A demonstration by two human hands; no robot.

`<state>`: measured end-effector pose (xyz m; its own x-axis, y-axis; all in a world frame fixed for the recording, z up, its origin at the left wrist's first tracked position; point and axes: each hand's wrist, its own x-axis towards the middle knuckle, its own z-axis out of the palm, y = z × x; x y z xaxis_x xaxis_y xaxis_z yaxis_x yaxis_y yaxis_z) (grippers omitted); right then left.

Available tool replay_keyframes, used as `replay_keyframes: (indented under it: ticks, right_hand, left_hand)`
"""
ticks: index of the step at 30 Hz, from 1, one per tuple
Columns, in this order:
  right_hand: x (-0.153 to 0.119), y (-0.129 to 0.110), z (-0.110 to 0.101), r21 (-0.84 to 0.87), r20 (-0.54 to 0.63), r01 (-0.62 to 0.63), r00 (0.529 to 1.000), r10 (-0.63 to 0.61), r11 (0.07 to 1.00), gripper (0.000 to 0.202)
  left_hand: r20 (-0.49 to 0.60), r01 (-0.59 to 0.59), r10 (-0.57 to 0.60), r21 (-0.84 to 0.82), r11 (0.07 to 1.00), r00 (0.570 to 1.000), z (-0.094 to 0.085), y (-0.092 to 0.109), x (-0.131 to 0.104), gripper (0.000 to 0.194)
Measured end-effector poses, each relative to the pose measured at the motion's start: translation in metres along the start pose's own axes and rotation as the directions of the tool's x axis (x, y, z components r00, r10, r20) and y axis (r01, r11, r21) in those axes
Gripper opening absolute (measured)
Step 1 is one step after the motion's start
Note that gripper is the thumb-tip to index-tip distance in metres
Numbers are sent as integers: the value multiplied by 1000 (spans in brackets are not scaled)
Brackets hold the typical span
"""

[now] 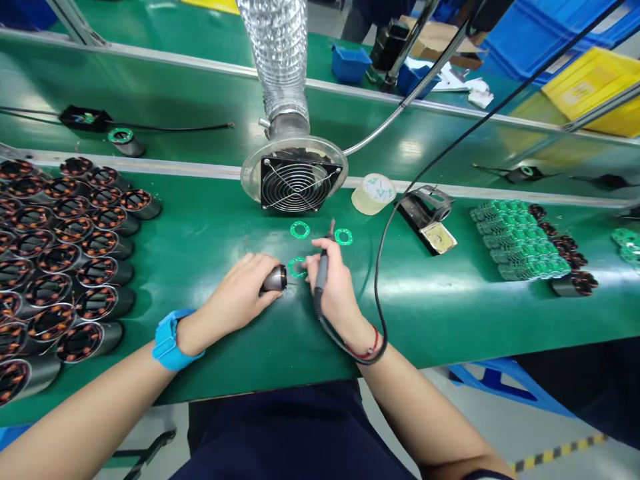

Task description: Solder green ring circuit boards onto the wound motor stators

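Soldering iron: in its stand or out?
Out. The soldering iron is gripped in the right hand, well apart from the black stand farther right.

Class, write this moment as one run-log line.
left hand: holding gray cylinder | right hand: holding soldering iron, tip forward | between hands: green ring | ahead: black fan

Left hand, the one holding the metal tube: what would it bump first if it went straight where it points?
Probably the nearest green ring, right by the right hand. The ring seems to lie flat, so the left hand might pass over it; depth is unclear.
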<state>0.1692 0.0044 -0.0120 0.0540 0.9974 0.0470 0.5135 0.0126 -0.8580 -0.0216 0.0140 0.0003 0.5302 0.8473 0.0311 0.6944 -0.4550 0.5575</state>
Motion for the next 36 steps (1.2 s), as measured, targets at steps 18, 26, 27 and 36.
replay_keyframes:
  ticks: [18,26,27,36]
  right_hand:
    - [-43,37,-47,291,-94,42,995,-15,956,14]
    - [-43,38,-46,309,-9,13,1000,-11,951,13]
    - [-44,39,-46,300,-14,11,1000,-7,954,14]
    - [-43,28,-51,119,-28,189,982,-187,975,7]
  left_hand:
    - [-199,57,-57,-6,998,978,17,11,2,26]
    - [-182,76,-77,-13,997,980,15,11,3,25]
    - [-177,77,-78,-14,997,981,15,11,3,24]
    - [-202,17,-16,2,1000,979,16,10,3,24]
